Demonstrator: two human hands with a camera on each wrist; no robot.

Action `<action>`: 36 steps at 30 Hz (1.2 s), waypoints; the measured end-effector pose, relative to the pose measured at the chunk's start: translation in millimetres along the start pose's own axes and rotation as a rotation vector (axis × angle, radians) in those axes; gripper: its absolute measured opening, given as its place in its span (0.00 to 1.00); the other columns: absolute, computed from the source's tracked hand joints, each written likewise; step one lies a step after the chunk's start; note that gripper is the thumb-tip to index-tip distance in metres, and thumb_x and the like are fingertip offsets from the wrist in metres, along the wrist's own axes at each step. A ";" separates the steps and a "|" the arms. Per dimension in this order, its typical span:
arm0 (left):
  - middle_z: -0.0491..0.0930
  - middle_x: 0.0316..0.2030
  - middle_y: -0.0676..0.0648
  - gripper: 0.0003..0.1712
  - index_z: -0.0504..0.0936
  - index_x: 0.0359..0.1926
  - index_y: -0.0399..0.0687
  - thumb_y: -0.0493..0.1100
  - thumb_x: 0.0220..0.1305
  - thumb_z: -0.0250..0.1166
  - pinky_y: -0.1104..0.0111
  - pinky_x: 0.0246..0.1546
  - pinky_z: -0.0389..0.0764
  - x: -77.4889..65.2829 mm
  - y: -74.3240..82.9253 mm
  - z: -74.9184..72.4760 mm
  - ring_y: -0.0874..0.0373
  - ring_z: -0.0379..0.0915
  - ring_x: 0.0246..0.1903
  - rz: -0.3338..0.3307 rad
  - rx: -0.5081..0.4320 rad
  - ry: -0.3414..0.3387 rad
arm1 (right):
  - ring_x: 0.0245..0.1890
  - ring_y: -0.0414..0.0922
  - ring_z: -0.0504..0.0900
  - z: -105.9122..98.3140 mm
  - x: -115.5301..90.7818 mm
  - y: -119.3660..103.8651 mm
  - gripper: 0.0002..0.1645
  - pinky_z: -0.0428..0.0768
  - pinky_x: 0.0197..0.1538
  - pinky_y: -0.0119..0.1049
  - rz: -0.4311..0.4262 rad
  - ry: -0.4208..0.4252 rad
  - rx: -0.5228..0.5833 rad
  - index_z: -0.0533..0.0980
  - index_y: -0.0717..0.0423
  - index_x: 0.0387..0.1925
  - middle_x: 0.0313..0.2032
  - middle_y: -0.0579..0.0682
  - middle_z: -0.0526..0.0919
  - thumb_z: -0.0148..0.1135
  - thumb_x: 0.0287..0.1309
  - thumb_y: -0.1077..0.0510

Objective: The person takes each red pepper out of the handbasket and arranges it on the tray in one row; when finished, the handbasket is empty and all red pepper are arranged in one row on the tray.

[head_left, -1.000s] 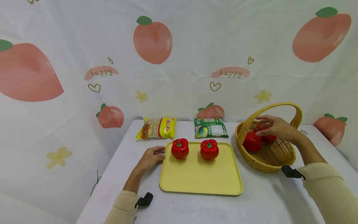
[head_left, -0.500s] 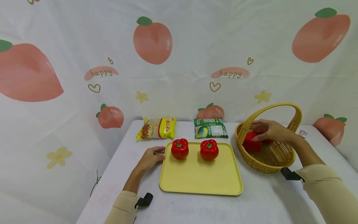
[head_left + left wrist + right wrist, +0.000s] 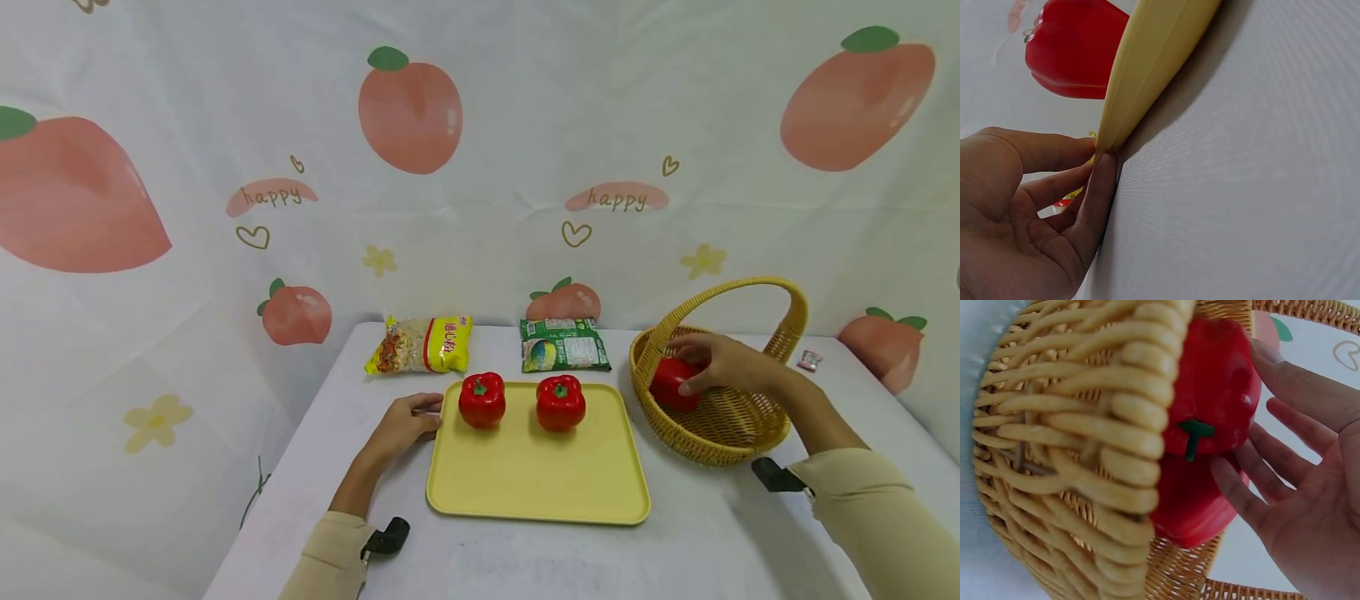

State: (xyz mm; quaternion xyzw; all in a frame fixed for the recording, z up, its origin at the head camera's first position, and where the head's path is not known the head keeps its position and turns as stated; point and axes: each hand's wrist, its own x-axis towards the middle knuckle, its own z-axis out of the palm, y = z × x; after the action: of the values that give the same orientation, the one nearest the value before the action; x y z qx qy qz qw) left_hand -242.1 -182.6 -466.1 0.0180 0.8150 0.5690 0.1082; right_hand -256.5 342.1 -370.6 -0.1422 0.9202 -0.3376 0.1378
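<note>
My left hand [image 3: 402, 425] lies beside the yellow tray [image 3: 540, 492], its fingertips right at the outside of the rim, as the left wrist view also shows. Two red bell peppers [image 3: 482, 401] with green stems stand upright along the tray's far side. On the right, my right hand [image 3: 723, 365] reaches into a wicker basket [image 3: 693, 446]. Its fingers spread over a red bell pepper [image 3: 672, 385] against the left wall. In the right wrist view two peppers [image 3: 1216, 387] lie together, with fingertips at their surfaces; in the head view the hand hides the second one.
A yellow bag of pasta [image 3: 422, 345] and a green packet [image 3: 566, 344] lie along the table's back edge. The basket's tall handle [image 3: 731, 292] arches above my right hand. A small wrapped item [image 3: 810, 360] rests to the basket's right.
My right hand has moved left and down inside the basket, from above the two peppers to the left one, covering the other. The left hand and the tray have stayed in place.
</note>
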 end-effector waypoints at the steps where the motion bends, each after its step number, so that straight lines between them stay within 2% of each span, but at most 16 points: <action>1: 0.84 0.57 0.39 0.28 0.79 0.68 0.34 0.33 0.68 0.66 0.65 0.49 0.88 0.4 -0.5 0.0 0.55 0.83 0.49 0.001 0.000 0.001 | 0.64 0.69 0.76 0.8 0.0 -0.2 0.49 0.83 0.62 0.59 0.002 -0.001 -0.005 0.65 0.69 0.74 0.65 0.76 0.75 0.78 0.58 0.55; 9: 0.84 0.56 0.40 0.28 0.79 0.68 0.33 0.32 0.67 0.65 0.66 0.48 0.88 1.8 -1.8 1.4 0.56 0.83 0.48 0.004 0.001 0.004 | 0.58 0.64 0.78 5.2 -1.5 1.7 0.49 0.82 0.56 0.50 -0.018 -0.016 -0.090 0.68 0.68 0.73 0.65 0.73 0.76 0.80 0.52 0.59; 16: 0.84 0.56 0.40 0.28 0.79 0.68 0.34 0.32 0.67 0.65 0.66 0.47 0.88 1.9 -1.1 2.1 0.57 0.83 0.47 0.003 0.008 0.004 | 0.57 0.64 0.79 8.5 -3.4 3.6 0.50 0.83 0.55 0.54 -0.010 0.009 -0.144 0.69 0.65 0.73 0.64 0.72 0.76 0.80 0.51 0.57; 22: 0.84 0.56 0.39 0.28 0.79 0.67 0.33 0.31 0.66 0.65 0.66 0.47 0.88 2.0 -1.5 1.7 0.56 0.84 0.47 0.006 -0.006 0.004 | 0.58 0.65 0.78 9.2 -7.3 1.4 0.50 0.84 0.55 0.54 -0.001 0.038 -0.100 0.66 0.63 0.75 0.64 0.72 0.75 0.78 0.54 0.55; 28: 0.84 0.56 0.40 0.28 0.79 0.68 0.33 0.32 0.67 0.65 0.66 0.47 0.88 2.2 -1.6 1.1 0.56 0.84 0.47 0.004 -0.004 0.003 | 0.60 0.67 0.76 9.2 -14.1 -1.3 0.50 0.85 0.52 0.53 0.012 0.074 -0.039 0.63 0.58 0.77 0.68 0.73 0.69 0.73 0.57 0.55; 31: 0.84 0.57 0.39 0.28 0.79 0.68 0.33 0.32 0.67 0.65 0.66 0.47 0.88 2.0 -1.5 0.9 0.56 0.84 0.48 0.005 -0.014 0.001 | 0.59 0.66 0.76 9.7 -16.6 -2.5 0.50 0.85 0.51 0.51 -0.006 0.090 -0.025 0.61 0.60 0.78 0.68 0.74 0.67 0.71 0.57 0.56; 36: 0.83 0.58 0.38 0.28 0.78 0.69 0.32 0.32 0.68 0.64 0.65 0.48 0.88 1.1 -1.3 0.3 0.54 0.84 0.49 0.003 -0.035 -0.009 | 0.57 0.64 0.78 11.0 -21.6 -2.9 0.47 0.84 0.49 0.46 -0.018 0.142 -0.024 0.61 0.68 0.75 0.64 0.74 0.71 0.68 0.58 0.58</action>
State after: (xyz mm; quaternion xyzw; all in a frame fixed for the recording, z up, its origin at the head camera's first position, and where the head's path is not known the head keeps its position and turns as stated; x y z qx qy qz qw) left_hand -243.1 -182.6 -467.6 0.0200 0.8043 0.5834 0.1112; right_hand -232.3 341.2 -373.4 -0.1280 0.9304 -0.3369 0.0673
